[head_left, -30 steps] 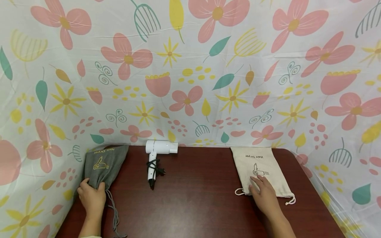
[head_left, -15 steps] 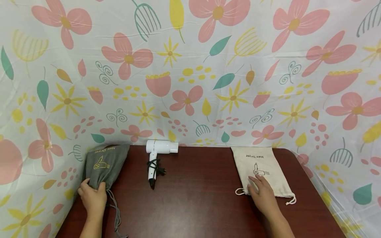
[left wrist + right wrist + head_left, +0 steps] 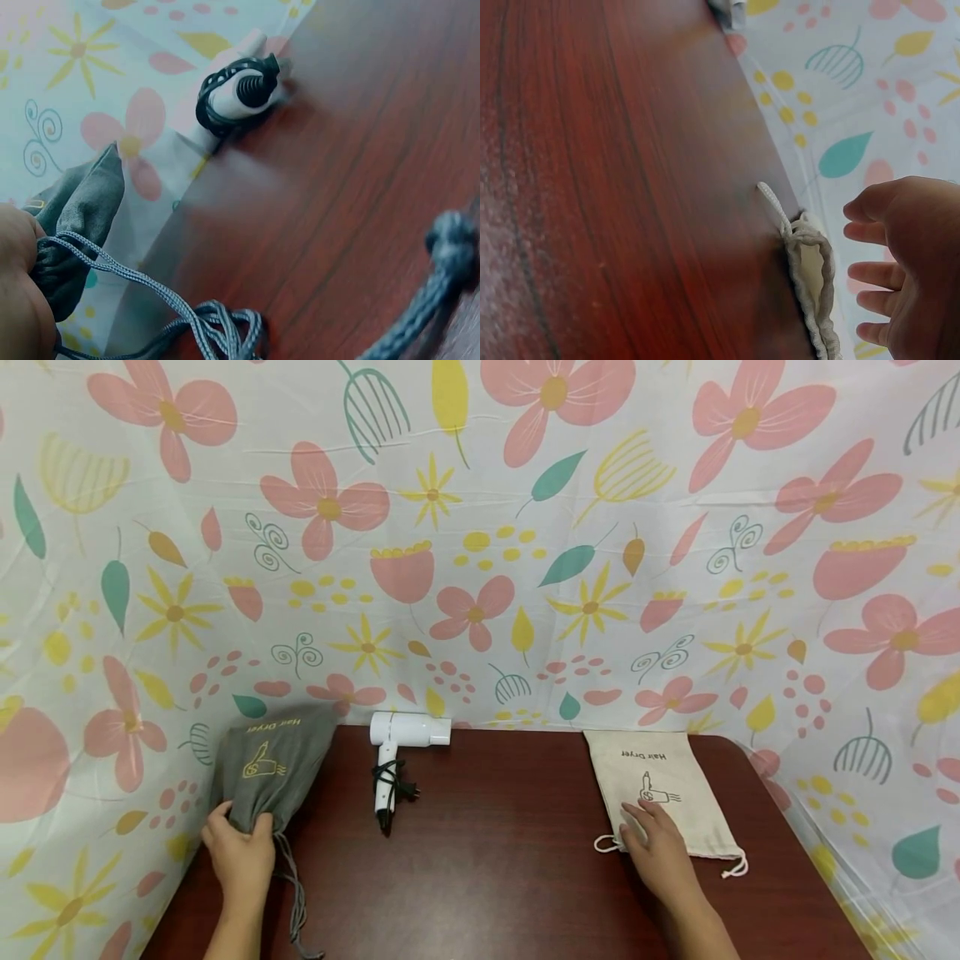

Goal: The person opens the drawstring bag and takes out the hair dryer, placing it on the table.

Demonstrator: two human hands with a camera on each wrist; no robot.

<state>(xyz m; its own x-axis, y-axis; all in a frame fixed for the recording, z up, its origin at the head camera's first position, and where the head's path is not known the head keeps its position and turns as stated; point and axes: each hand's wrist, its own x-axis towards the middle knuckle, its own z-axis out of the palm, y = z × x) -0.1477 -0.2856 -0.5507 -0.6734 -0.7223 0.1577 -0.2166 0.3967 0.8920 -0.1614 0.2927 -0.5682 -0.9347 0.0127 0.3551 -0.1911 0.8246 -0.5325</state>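
My left hand [image 3: 238,856] grips the gathered neck of a grey drawstring pouch [image 3: 262,768] printed "Hair Dryer". Its far end tilts up at the table's back left. Grey cords [image 3: 161,289] hang from the neck, with a knotted end close to the left wrist camera. A cream drawstring pouch [image 3: 660,760] lies flat at the right, bearing the same print. Over its near part is my right hand [image 3: 660,852], fingers loosely extended and holding nothing; in the right wrist view the pouch's mouth [image 3: 810,277] gapes slightly beside the fingers.
A white hair dryer [image 3: 408,729] lies at the back, left of centre, its black cord [image 3: 390,777] wound round the handle. The dark red wooden table [image 3: 480,860] is enclosed by a flowered curtain [image 3: 480,527] at the back and sides.
The grey pouch's far end has risen and swung slightly right, with my left hand moving a little up and right. My right hand stays nearly in place, and the hair dryer has not moved.
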